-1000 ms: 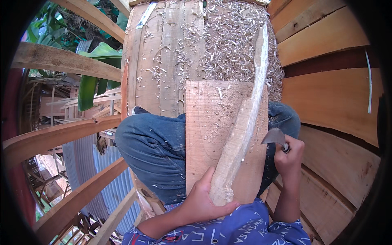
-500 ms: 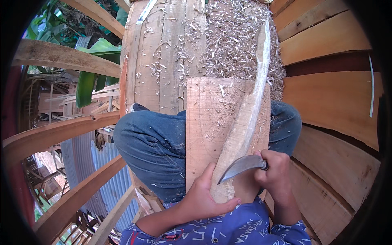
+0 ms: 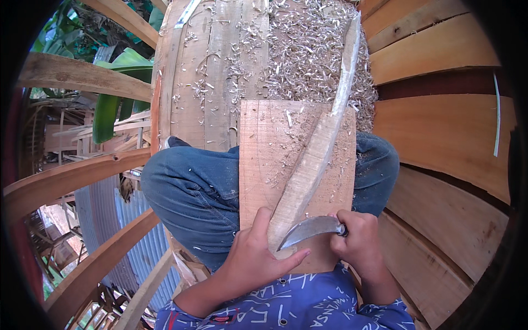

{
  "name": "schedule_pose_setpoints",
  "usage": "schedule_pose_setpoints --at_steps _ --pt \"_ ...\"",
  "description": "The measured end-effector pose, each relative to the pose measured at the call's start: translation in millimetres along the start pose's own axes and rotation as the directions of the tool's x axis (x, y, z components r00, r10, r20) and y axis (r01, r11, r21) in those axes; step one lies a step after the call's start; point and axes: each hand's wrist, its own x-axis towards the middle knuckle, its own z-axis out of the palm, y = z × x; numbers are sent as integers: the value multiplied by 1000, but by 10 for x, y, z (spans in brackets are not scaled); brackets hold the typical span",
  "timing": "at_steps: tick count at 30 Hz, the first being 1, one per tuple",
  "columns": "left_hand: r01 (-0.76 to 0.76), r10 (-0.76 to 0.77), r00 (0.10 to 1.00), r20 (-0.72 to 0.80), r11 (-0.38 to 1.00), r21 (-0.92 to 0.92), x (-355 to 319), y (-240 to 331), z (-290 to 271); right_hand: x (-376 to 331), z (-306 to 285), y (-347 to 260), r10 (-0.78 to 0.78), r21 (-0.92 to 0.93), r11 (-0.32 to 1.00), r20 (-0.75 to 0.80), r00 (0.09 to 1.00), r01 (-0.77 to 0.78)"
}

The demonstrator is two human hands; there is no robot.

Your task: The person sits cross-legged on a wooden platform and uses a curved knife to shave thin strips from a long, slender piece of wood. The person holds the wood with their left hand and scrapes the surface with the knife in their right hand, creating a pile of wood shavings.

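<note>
A long, partly carved piece of pale wood (image 3: 313, 157) lies slantwise over a flat wooden board (image 3: 254, 159) across my lap. Its far half is narrow and slightly curved; the near half is broader. My left hand (image 3: 250, 250) grips the broad near end, thumb to the right. In my right hand (image 3: 358, 237) is a knife with a curved, hooked blade (image 3: 312, 228), its dark handle mostly hidden by my fist. The blade points left, its tip at the near end of the wood, close to my left thumb; whether it cuts in I cannot tell.
Curled wood shavings (image 3: 308, 55) cover the planks (image 3: 220, 110) ahead of my crossed legs (image 3: 192, 181). A plank wall (image 3: 440, 126) rises on the right. On the left are open wooden rails (image 3: 82, 165), with corrugated sheets (image 3: 140, 242) and green leaves beyond.
The near end of the wood has shifted a little left and away from me, with my left hand on it. My right hand and the knife have moved slightly left and down. Both grips are kept.
</note>
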Motion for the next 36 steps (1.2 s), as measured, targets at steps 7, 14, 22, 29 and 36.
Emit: schedule_pose_setpoints --at_steps 7,14,22,29,36 --pt "4 -9 998 55 996 87 -96 19 121 44 56 52 33 -105 994 -82 996 -42" --pt "98 -112 968 227 993 72 -224 19 258 372 -231 444 310 -2 943 -356 882 -332" --pt "-33 29 997 75 998 47 -114 29 243 21 -44 39 55 -9 998 -56 997 -56" --pt "-31 36 975 217 999 -25 -267 -26 384 377 -232 411 348 139 937 -280 895 -321" --pt "89 -93 991 96 995 50 -125 73 258 94 -18 148 73 68 996 -114 991 -65"
